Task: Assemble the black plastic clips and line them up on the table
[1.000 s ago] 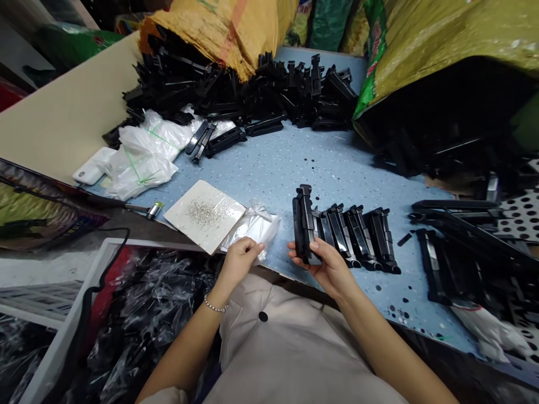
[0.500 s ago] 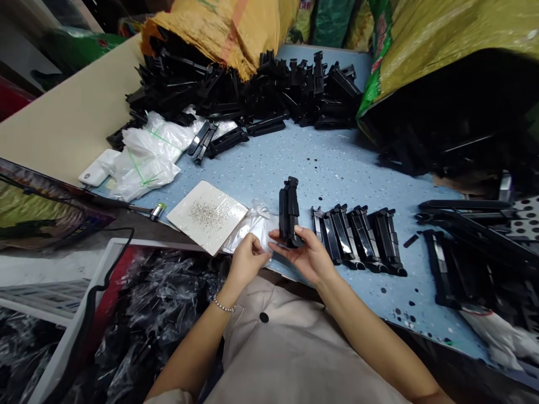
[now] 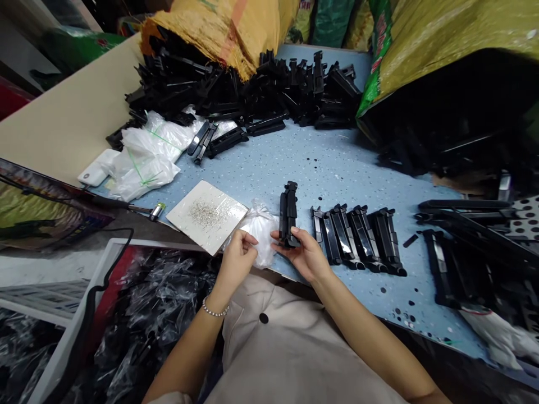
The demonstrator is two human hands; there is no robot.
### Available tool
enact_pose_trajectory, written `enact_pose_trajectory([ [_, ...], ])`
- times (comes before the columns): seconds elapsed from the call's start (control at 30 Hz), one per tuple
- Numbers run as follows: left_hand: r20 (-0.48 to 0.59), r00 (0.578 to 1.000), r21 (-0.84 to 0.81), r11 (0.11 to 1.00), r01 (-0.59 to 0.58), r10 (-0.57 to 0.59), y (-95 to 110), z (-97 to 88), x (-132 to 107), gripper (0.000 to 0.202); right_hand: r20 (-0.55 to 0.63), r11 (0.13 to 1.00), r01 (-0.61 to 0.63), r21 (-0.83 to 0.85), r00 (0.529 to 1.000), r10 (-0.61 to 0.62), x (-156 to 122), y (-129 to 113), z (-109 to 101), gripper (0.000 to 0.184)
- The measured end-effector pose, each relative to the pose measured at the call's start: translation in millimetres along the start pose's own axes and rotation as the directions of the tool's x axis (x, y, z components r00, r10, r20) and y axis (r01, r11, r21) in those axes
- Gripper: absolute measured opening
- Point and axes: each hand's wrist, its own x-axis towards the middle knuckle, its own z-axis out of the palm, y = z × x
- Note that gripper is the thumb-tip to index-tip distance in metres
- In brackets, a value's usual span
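Observation:
My right hand grips a long black plastic part by its near end, with the part standing roughly upright. My left hand is closed in a pinch, apart from the part; anything between its fingertips is too small to make out. Between the hands lies a clear plastic bag. Just beyond my left hand sits a white square board strewn with tiny metallic pieces. To the right of my right hand, several similar black parts lie side by side in a row.
A heap of black parts spreads along the back of the blue table, under an orange sack. A yellow sack stands at the right. A hammer lies at the left edge, above a crate of bagged black items.
My left hand has drawn back to the left, away from the black part, uncovering more of the plastic bag. My right hand has shifted slightly left and lower with the part.

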Motion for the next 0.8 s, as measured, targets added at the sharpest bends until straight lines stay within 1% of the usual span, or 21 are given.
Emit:
enact_pose_trajectory([
  [0.1, 0.01, 1.0, 0.095, 0.995, 0.01, -0.01, 10.6, -7.2, -2.1, 0.021, -0.011, 1.0, 0.002, 0.002, 1.0, -0.002, -0.2, 1.2, -0.4, 0.021],
  [0.17, 0.025, 1.0, 0.11, 0.994, 0.013, -0.016, 12.7, -9.3, -2.8, 0.021, -0.014, 1.0, 0.002, 0.002, 1.0, -0.002, -2.0, 0.3, -0.7, 0.021],
  [0.27, 0.069, 0.997, 0.03, 0.999, 0.022, -0.024, 6.5, -5.6, -2.6, 0.02, -0.001, 1.0, 0.019, 0.015, 1.0, -0.019, -9.1, -5.7, 0.8, 0.02],
  [0.37, 0.135, 0.989, -0.08, 0.994, 0.076, -0.065, -2.2, 5.4, -1.8, 0.019, 0.045, 0.998, 0.052, 0.048, 0.998, -0.054, -18.0, -14.3, 5.0, 0.018],
  [0.47, 0.16, 0.984, -0.095, 0.992, 0.088, -0.072, -4.8, 16.3, -1.8, 0.02, 0.09, 0.997, 0.038, 0.073, 0.995, -0.045, -21.0, -17.9, 8.4, 0.019],
  [0.53, 0.15, 0.988, -0.04, 0.998, 0.043, -0.036, -2.4, 18.4, -2.7, 0.015, 0.081, 0.998, 0.016, 0.062, 0.997, -0.021, -18.7, -15.4, 7.6, 0.021],
  [0.57, 0.146, 0.989, 0.013, 1.0, 0.001, -0.003, -0.2, 17.4, -3.4, 0.013, 0.062, 0.999, 0.012, 0.046, 0.998, -0.015, -16.7, -12.9, 6.1, 0.021],
  [0.63, 0.156, 0.983, 0.171, 0.978, -0.121, 0.094, 5.7, 12.3, -5.4, 0.018, 0.015, 1.0, 0.016, 0.017, 1.0, -0.017, -11.9, -6.7, 1.7, 0.022],
  [0.67, 0.177, 0.973, 0.268, 0.944, -0.193, 0.148, 9.0, 9.0, -6.3, 0.023, -0.002, 1.0, 0.018, 0.012, 1.0, -0.018, -9.3, -3.5, -0.6, 0.023],
  [0.73, 0.254, 0.94, 0.446, 0.834, -0.324, 0.229, 15.7, 2.8, -7.1, 0.032, -0.012, 1.0, 0.018, 0.017, 1.0, -0.018, -4.6, 1.7, -4.0, 0.024],
  [0.8, 0.3, 0.916, 0.55, 0.737, -0.393, 0.265, 21.4, -1.5, -5.2, 0.034, -0.001, 1.0, 0.022, 0.01, 1.0, -0.022, -1.6, 3.4, -5.0, 0.024],
])
